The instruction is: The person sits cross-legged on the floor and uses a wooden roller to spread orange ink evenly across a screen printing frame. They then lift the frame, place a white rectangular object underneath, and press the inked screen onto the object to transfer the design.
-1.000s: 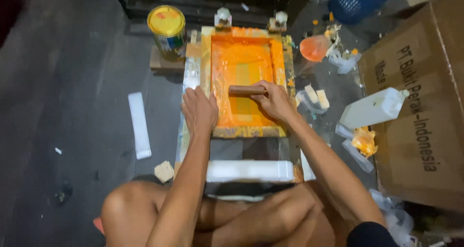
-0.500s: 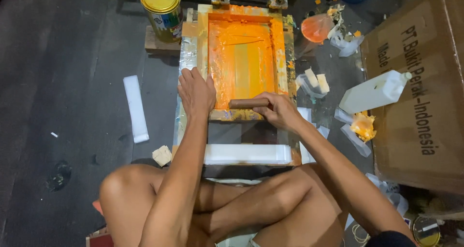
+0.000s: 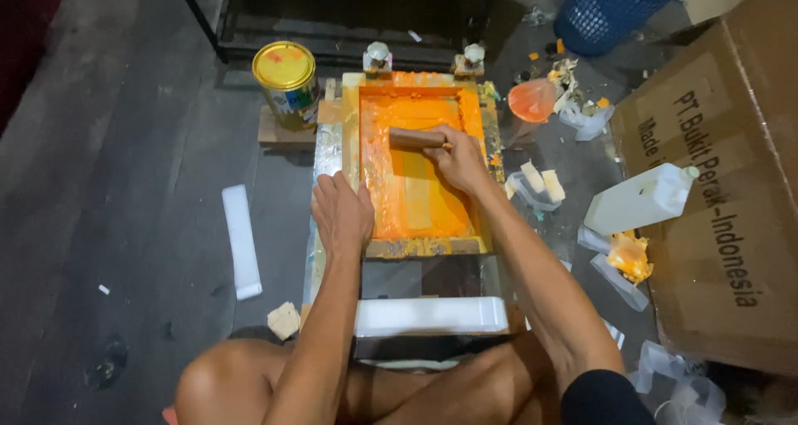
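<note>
A wooden printing screen frame (image 3: 426,247) covered in orange ink lies flat on the floor in front of me. My right hand (image 3: 459,159) grips a wooden squeegee (image 3: 413,139) held across the far half of the orange mesh. My left hand (image 3: 342,213) presses flat on the frame's left edge, fingers together. A pale streak runs down the middle of the ink below the squeegee. My bare knees show at the bottom.
A yellow-lidded paint can (image 3: 286,82) stands on a wood block at far left. A white strip (image 3: 241,240) lies left, a white block (image 3: 431,315) near me. Right: white jug (image 3: 638,200), cardboard box (image 3: 723,217), orange-stained rags (image 3: 628,257), blue basket (image 3: 619,9).
My right hand has moved the squeegee from the near end of the screen up to the far half. The left hand stayed on the frame's left edge.
</note>
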